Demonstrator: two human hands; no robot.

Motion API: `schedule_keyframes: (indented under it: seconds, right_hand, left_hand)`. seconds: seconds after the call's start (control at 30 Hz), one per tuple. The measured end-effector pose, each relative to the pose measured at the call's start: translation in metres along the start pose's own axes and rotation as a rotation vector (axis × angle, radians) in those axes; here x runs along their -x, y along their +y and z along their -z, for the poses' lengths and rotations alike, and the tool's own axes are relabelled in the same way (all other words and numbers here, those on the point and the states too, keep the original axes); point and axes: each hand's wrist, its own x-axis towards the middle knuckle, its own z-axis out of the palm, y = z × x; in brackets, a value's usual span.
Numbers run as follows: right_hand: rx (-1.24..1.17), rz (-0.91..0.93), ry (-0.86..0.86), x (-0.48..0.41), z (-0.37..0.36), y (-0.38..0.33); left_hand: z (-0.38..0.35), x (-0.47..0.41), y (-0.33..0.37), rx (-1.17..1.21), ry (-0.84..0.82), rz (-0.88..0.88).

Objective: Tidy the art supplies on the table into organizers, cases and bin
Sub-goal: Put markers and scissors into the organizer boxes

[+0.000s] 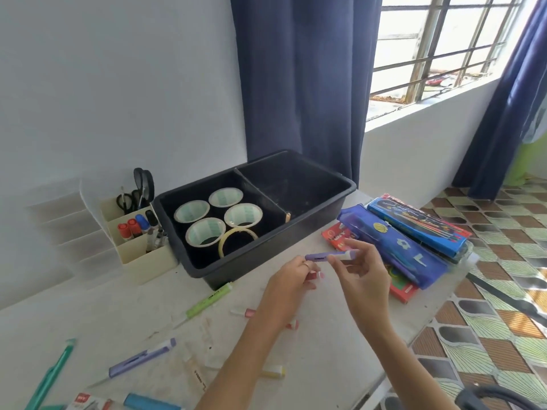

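Right now I am holding a short purple-and-white plastic highlighter (325, 256) between both hands, just above the white bench (325, 365). My left hand (291, 279) is pinching its purple end with curled fingers, and my right hand (361, 270) is pinching the white end between thumb and fingertips. Its long axis is running left to right, almost level, just in front of the near wall of the black plastic two-compartment bin (349, 187).

The cream plastic desk organiser (148, 258), with markers and scissors standing in it, is sitting on the far side of the bin's left end, so I am judging my left hand the nearer one for a drop there. The stack of blue pencil cases and boxes (414, 232) is lying to the right, close to my right hand.

Four white tape rolls (219, 220) and a thin yellow one are lying in the bin's left compartment; the right one is looking bare. Loose on the bench are a green highlighter (208, 300), a lilac pen (142, 361) and a teal pen (50, 377), all left of my arms. Behind, a navy curtain (296, 84) is hanging beside a barred window, and patterned tiles are covering the floor at right.
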Motion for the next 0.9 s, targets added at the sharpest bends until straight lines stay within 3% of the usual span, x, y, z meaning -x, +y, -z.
schedule_keyframes:
  seconds: [0.3,0.5,0.63,0.8,0.9]
  right_hand:
    - [-0.237,0.018,-0.155,0.000,-0.063,-0.075]
    - [-0.388,0.024,-0.314,0.011,-0.124,-0.121]
    - [-0.440,0.051,-0.414,0.018,-0.167,-0.152]
    - [-0.433,0.148,-0.573,0.019,-0.224,-0.182]
    - [-0.352,0.301,-0.645,0.018,-0.257,-0.189]
  left_hand:
    - [0.085,0.050,-0.016,0.349,0.366,0.026]
    - [0.150,0.095,-0.047,0.421,0.697,0.168]
    - [0.194,0.117,-0.071,0.414,0.879,0.169]
    - [0.241,0.134,-0.104,0.344,1.100,0.180]
    - [0.259,0.137,-0.122,0.327,1.167,0.191]
